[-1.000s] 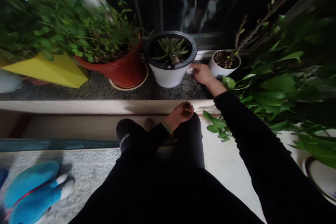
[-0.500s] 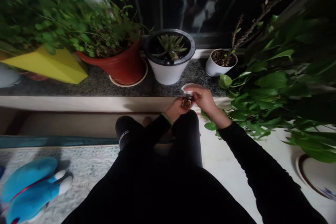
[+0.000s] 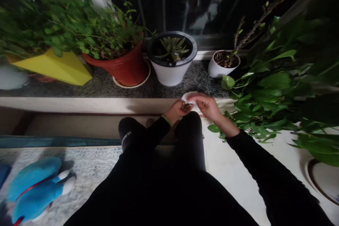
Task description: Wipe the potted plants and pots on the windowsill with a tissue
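My left hand [image 3: 175, 111] is cupped around a small clump of dry brown bits [image 3: 186, 106], which look like withered leaves. Between my fingers on the right side is a white tissue [image 3: 188, 96]. My right hand [image 3: 208, 106] pinches that tissue and rests it against the brown bits, so the two hands meet just in front of the ledge. Behind them on the ledge stands a white pot [image 3: 171, 74] with a dark rim, holding a succulent [image 3: 173, 47].
A red-brown pot [image 3: 124, 67] and a yellow planter [image 3: 58, 67] with leafy plants stand left on the granite ledge [image 3: 203, 84]. A small white pot [image 3: 222, 69] holds a thorny stem. Broad-leaved foliage [image 3: 275, 81] crowds the right. A blue plush toy [image 3: 37, 187] lies at lower left.
My right hand has come down and brought the tissue from above the ledge's edge onto the brown bits in my left hand. The left hand stays nearly in place.
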Demonstrator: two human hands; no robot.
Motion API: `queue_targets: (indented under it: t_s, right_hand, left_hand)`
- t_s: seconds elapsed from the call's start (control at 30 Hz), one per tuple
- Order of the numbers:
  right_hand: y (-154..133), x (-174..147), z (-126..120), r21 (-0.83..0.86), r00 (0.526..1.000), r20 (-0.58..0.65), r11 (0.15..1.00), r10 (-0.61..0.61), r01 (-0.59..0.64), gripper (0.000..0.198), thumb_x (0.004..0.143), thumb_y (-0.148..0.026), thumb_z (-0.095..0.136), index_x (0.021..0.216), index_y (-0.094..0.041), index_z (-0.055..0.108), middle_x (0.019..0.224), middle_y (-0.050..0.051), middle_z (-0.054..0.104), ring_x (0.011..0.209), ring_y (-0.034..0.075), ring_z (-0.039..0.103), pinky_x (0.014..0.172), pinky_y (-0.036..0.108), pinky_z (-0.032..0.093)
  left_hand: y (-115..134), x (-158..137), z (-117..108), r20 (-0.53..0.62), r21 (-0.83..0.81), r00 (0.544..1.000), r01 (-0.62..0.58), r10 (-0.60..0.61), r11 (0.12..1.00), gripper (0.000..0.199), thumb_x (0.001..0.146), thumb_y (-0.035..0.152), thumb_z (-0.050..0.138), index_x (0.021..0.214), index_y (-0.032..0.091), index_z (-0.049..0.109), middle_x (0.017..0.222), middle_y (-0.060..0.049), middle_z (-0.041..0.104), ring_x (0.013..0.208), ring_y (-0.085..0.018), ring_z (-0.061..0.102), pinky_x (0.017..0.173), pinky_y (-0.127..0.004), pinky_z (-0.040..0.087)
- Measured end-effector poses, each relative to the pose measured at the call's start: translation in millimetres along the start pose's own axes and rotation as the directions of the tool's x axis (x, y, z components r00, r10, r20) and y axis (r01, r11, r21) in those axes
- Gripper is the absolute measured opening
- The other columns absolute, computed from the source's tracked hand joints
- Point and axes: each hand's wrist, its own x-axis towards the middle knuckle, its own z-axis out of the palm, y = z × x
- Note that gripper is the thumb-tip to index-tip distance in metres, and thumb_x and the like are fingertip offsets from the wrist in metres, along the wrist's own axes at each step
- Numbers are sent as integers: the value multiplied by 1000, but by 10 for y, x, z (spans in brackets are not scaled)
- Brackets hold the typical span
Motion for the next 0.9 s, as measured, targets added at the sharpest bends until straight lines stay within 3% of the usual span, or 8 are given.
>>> queue_targets:
  t_s: [0.1, 0.2, 0.37, 0.47, 0.57, 0.67, 0.8, 0.9]
  right_hand:
    - [40, 82, -200, 23, 982, -133, 991, 137, -135, 31, 99, -20, 53, 108, -27, 82, 114, 3, 85, 111, 23, 80, 105, 45, 63]
    - [200, 80, -346, -166, 954, -243, 962, 175, -218, 36, 100, -25, 51, 124, -24, 79, 133, 9, 80, 128, 29, 73, 118, 53, 56]
    - [583, 158, -266, -520, 982, -79, 833, 171, -187, 56, 105, -38, 47, 152, -10, 60, 168, 20, 51, 161, 37, 43, 135, 64, 34]
    - [799, 651, -133, -544, 984, -7, 825, 176, -151, 58, 108, -38, 42, 157, -9, 55, 170, 19, 48, 162, 36, 41, 136, 64, 31]
    - [933, 1297, -9, -540, 971, -2, 818, 237, -200, 54, 107, -29, 43, 154, -5, 56, 169, 20, 50, 162, 35, 41, 138, 60, 29]
    - [888, 1550, 98, -489, 974, 11, 851, 224, -191, 48, 104, -18, 43, 147, -9, 64, 163, 17, 58, 158, 33, 47, 135, 60, 34]
    - [626, 934, 90, -351, 993, 97, 936, 65, -27, 58, 95, -5, 45, 142, -25, 72, 156, 6, 67, 152, 27, 57, 132, 59, 42]
    - [504, 233, -165, -302, 999, 40, 953, 19, -6, 62, 92, -2, 43, 138, -29, 75, 149, 2, 72, 148, 22, 61, 130, 54, 46]
  left_hand:
    - [20, -90, 31, 8, 53, 998, 56, -57, 997, 31, 105, 13, 47, 79, 13, 64, 63, -3, 62, 51, -12, 59, 50, -18, 50]
    - [33, -161, 33, 32, 65, 996, 81, -84, 995, 36, 107, 16, 44, 75, 14, 60, 61, -1, 56, 50, -9, 55, 47, -15, 46]
    - [35, -169, 0, 67, 62, 993, 88, -92, 994, 39, 110, 20, 44, 72, 15, 55, 62, 0, 52, 52, -8, 51, 49, -14, 44]
    - [33, -136, -10, 73, 65, 992, 94, -98, 993, 38, 109, 19, 44, 73, 15, 56, 64, -1, 53, 54, -9, 52, 51, -15, 44]
    - [35, -113, -6, 71, 63, 993, 86, -90, 994, 38, 109, 17, 43, 73, 15, 56, 65, -1, 54, 55, -9, 53, 51, -15, 45]
    - [43, -105, -1, 62, 59, 995, 76, -80, 995, 36, 108, 16, 44, 74, 15, 57, 65, -1, 55, 55, -9, 54, 51, -15, 46]
    - [47, -86, 0, 57, 64, 995, 81, -85, 995, 36, 107, 16, 45, 74, 15, 58, 64, -1, 55, 55, -9, 54, 51, -16, 47]
    - [30, -64, -2, 66, 63, 993, 92, -97, 994, 37, 108, 18, 46, 72, 16, 56, 64, 0, 54, 55, -9, 54, 51, -15, 46]
